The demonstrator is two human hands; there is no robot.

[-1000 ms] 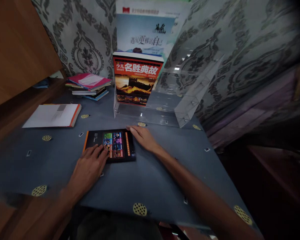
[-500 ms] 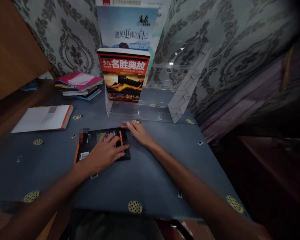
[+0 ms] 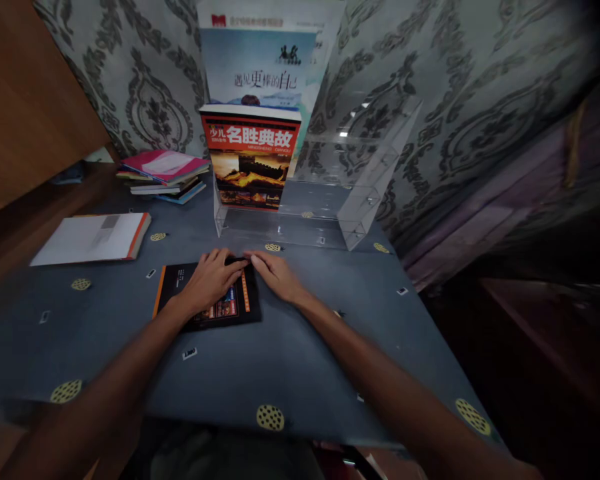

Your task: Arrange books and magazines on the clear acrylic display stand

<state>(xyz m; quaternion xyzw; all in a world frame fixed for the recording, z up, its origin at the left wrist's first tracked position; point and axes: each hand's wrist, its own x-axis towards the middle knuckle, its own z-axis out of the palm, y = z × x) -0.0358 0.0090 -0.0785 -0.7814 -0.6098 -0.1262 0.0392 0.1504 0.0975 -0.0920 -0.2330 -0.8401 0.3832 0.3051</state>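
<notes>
A book with a black back cover and an orange spine strip (image 3: 247, 293) lies flat on the table in front of me. My left hand (image 3: 211, 281) rests across its cover, fingers stretched toward the far edge and thumb pointing at the far right corner. At that same corner is my right hand (image 3: 279, 277), with thumb and forefinger close together on the book's edge; the other fingers are tucked under and partly hidden. Part of the cover's printed pictures shows below the left hand.
Behind stands a clear acrylic rack (image 3: 355, 230) holding a red-topped book (image 3: 253, 160) and a blue-covered book (image 3: 260, 57). A white-covered book (image 3: 93, 239) lies at left, near a pile of booklets (image 3: 165, 167). The patterned tablecloth (image 3: 330, 400) ends at right.
My left hand has slid toward the far edge of the black book, uncovering its lower pictures. The right hand stays at the far right corner. The view has shifted slightly.
</notes>
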